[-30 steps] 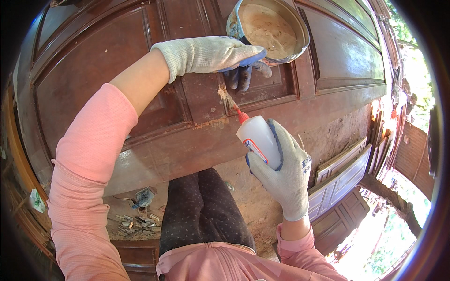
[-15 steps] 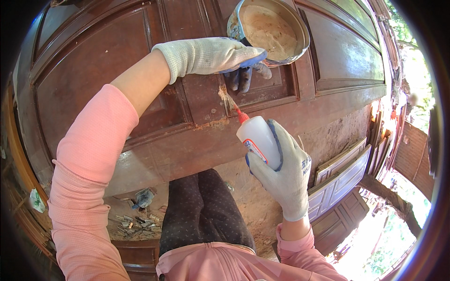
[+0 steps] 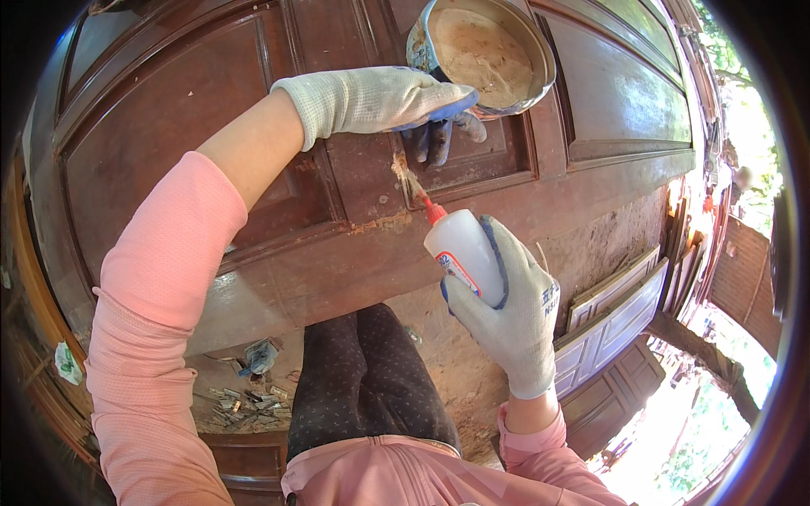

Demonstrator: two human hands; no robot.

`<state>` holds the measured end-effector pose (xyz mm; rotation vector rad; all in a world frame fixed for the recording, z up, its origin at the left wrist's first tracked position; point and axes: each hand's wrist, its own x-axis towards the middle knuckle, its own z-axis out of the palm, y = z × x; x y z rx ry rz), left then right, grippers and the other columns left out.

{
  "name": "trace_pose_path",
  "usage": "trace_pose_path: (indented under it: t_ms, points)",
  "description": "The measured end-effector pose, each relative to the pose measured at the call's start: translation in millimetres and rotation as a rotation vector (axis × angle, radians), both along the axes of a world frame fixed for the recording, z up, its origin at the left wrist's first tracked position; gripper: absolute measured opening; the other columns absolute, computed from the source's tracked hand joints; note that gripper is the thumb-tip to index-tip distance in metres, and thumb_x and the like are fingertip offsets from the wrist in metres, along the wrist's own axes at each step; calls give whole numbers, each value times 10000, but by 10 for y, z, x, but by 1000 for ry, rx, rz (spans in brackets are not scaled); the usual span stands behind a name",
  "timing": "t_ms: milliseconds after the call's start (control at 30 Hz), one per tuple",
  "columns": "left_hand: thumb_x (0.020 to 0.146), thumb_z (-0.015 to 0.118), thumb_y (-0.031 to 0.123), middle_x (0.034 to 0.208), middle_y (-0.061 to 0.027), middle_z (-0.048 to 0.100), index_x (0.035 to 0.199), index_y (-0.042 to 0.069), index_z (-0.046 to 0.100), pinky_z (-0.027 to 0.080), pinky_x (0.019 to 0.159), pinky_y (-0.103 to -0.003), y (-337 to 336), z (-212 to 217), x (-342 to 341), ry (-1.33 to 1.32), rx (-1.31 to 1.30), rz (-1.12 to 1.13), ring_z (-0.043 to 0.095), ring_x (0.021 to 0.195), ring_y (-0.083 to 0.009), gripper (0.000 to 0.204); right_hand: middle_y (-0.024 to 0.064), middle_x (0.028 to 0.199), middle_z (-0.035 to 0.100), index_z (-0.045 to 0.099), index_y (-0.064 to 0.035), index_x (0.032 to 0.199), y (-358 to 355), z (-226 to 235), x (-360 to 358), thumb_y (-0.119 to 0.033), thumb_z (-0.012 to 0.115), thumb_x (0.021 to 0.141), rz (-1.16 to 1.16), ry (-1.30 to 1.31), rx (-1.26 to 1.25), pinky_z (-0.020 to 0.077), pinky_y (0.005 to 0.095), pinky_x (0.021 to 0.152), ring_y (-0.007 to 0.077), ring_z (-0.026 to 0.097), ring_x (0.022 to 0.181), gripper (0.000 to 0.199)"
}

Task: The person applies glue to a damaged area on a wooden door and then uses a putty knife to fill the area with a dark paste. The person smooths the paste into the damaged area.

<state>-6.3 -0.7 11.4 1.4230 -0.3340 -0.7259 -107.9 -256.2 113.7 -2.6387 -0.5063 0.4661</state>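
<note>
My right hand (image 3: 509, 325), in a white glove with a blue-grey palm, is wrapped round a white plastic glue bottle (image 3: 465, 247). Its red nozzle (image 3: 434, 210) ends in a thin clear tip that points at a patch of pale powder (image 3: 400, 169) on a brown panelled wooden door (image 3: 295, 268). My left hand (image 3: 434, 110), gloved alike, hovers just beyond that patch with its fingers loosely apart and bent down. I see nothing held in it. Close to its fingertips a round tub (image 3: 426, 52) stands on the door, holding light brown powder (image 3: 485, 55).
On the floor to the left lie scattered small pieces (image 3: 246, 406) and a crumpled plastic bag (image 3: 260, 357). To the right, a pale panelled door (image 3: 612, 325) and a brown panel (image 3: 609, 390) lean low down. A tree trunk (image 3: 709, 363) is beyond them.
Almost nothing differs. The bottle, both hands and the tub appear shifted very slightly left; my right hand keeps its grip.
</note>
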Motion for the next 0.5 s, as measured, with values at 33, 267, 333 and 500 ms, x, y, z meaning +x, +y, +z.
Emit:
trace_pose_path:
  t_ms: [33, 267, 333, 500]
  points:
    - [1122, 344, 553, 965, -98, 758, 1331, 53, 688, 600, 796, -328, -1, -2, 0, -2, -5, 0, 722, 869, -176, 642, 223, 1141, 739, 641, 51, 1321, 5, 4, 3, -314, 807, 770, -2, 0, 1, 603, 392, 846, 352, 761, 971, 681]
    - [1116, 361, 565, 969, -100, 755, 1339, 55, 686, 601, 794, -329, 3, -96, 9, -1, -58, -1, 722, 863, -179, 645, 220, 1120, 737, 638, 55, 1315, 19, 1, -4, -312, 808, 772, -5, 19, 33, 604, 389, 835, 347, 759, 963, 677]
    - [1113, 367, 569, 962, -98, 753, 1346, 57, 684, 600, 795, -329, -12, -54, 16, 17, -30, -3, 721, 862, -178, 646, 219, 1116, 737, 635, 55, 1319, 20, 14, 2, -314, 808, 774, -7, 21, 27, 604, 389, 833, 345, 759, 961, 681]
    - [1112, 344, 584, 950, -93, 746, 1364, 64, 678, 597, 795, -324, -2, -61, 10, -9, -43, -11, 713, 861, -176, 668, 208, 1107, 736, 626, 54, 1328, 53, 20, 19, -312, 810, 773, 0, 24, 16, 604, 392, 823, 342, 758, 951, 689]
